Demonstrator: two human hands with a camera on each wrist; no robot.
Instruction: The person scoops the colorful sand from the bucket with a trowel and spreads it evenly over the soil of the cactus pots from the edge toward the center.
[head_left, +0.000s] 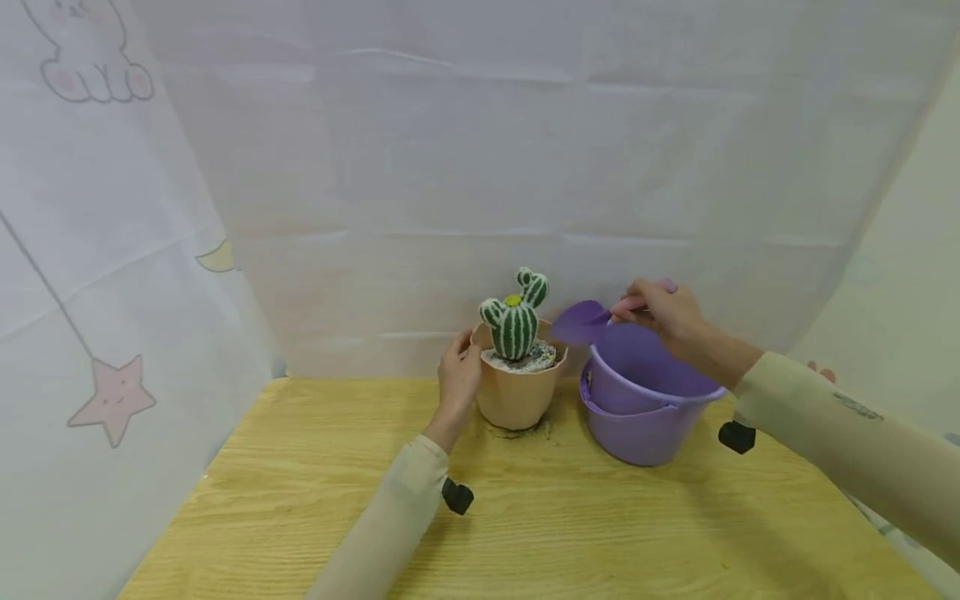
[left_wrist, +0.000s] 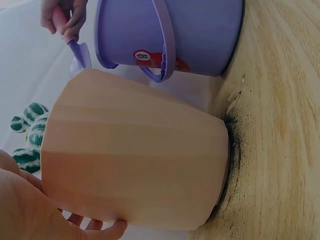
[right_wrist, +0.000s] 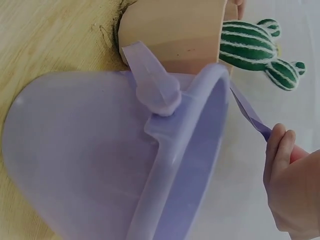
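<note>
In the head view a peach flower pot point(head_left: 517, 400) holds a green-and-white striped knitted cactus point(head_left: 515, 329) set in pale, speckled filling point(head_left: 536, 358). My left hand point(head_left: 459, 375) grips the pot's left side near the rim, with fingers showing along its wall in the left wrist view. The pink handle of a small trowel point(head_left: 581, 323) is in my right hand point(head_left: 663, 312), above the bucket's far rim. Its purple blade points left toward the pot's right rim and overlaps it in the left wrist view. What lies on the blade is hidden.
A purple bucket point(head_left: 645, 425) stands right of the pot, its handle point(head_left: 626, 411) hanging down in front. Dark crumbs point(left_wrist: 232, 150) lie around the pot's base on the wooden table point(head_left: 525, 533). A pale cloth point(head_left: 420, 192) hangs right behind the table.
</note>
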